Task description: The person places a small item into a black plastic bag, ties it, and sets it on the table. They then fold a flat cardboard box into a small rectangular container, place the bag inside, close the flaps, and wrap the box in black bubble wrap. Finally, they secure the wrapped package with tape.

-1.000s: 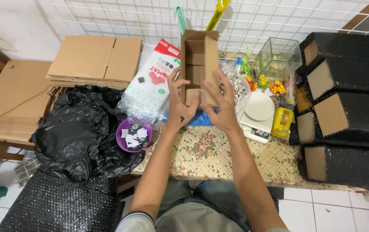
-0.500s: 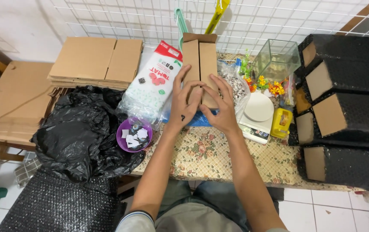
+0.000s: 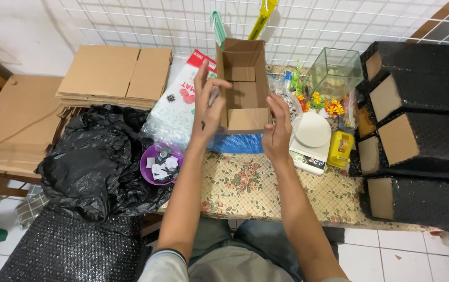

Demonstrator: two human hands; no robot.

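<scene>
While raised, hands (image 3: 243, 117) flanking carton (image 3: 244, 86)

Between your hands you have a small brown cardboard box (image 3: 244, 86), held up with its open mouth facing you so the bare inside shows. Your left hand (image 3: 207, 107) grips its left wall; your right hand (image 3: 277, 130) is at its lower right corner, by the folded-in bottom flap.
</scene>
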